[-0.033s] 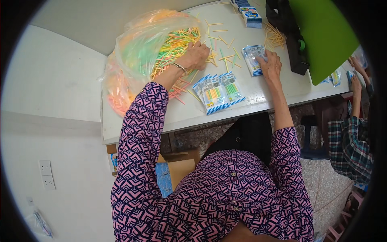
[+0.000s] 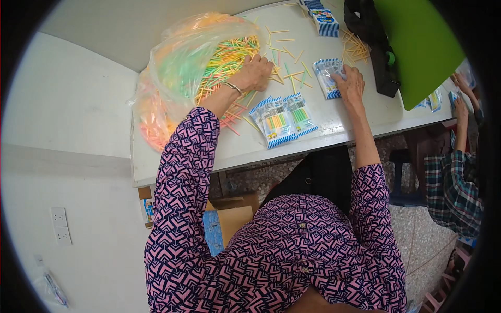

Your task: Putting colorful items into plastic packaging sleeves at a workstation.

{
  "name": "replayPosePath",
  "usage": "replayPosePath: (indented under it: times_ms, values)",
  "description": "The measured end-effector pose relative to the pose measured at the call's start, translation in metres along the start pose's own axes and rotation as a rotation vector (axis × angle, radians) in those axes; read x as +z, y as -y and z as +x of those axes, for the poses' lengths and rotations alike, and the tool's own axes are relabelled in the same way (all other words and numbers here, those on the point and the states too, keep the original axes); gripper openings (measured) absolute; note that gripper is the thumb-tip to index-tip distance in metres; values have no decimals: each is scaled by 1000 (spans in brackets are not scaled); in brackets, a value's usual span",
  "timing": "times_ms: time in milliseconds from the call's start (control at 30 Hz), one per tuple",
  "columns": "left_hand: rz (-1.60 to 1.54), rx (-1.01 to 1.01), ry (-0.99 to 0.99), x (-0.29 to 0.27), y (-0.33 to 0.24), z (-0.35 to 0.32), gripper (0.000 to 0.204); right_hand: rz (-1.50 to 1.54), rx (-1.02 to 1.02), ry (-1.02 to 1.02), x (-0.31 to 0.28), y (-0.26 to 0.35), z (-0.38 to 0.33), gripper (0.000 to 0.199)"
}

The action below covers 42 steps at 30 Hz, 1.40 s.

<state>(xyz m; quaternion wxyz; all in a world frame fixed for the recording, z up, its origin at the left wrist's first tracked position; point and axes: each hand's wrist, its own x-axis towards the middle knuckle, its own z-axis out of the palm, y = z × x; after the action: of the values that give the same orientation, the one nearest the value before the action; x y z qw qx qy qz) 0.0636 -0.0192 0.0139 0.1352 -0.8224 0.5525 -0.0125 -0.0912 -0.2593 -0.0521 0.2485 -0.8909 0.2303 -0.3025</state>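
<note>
- Nothing has moved since the earlier frame.
- Left hand clutches sticks spilling from the bag at 11 o'clock.
- Right hand presses flat, ungripping, on a packet (1 o'clock).
- Best gather few, ends aligned.

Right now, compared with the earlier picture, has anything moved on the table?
Nothing has visibly changed. The left hand rests at the mouth of the bag of sticks, the right hand lies on a small packet, and the filled packets lie near the table edge as they did.
</note>
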Motion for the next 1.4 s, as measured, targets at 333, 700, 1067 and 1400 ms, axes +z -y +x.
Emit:
replayPosePath:
  times_ms: [333,700,1067,1400]
  values:
    - [219,-72,-262,12,-28,3,21,-15,64,185,-15,3,18,29]
    - [-211,-225,-436,-24,25,-69,17,292,-133,-126,-30,22,16,24]
    - [-63,-162,-235,-11,62,-96,23,873,0,411,-33,78,-10,14]
    - [100,-447,152,6,79,-28,28,912,73,509,-36,89,-29,21]
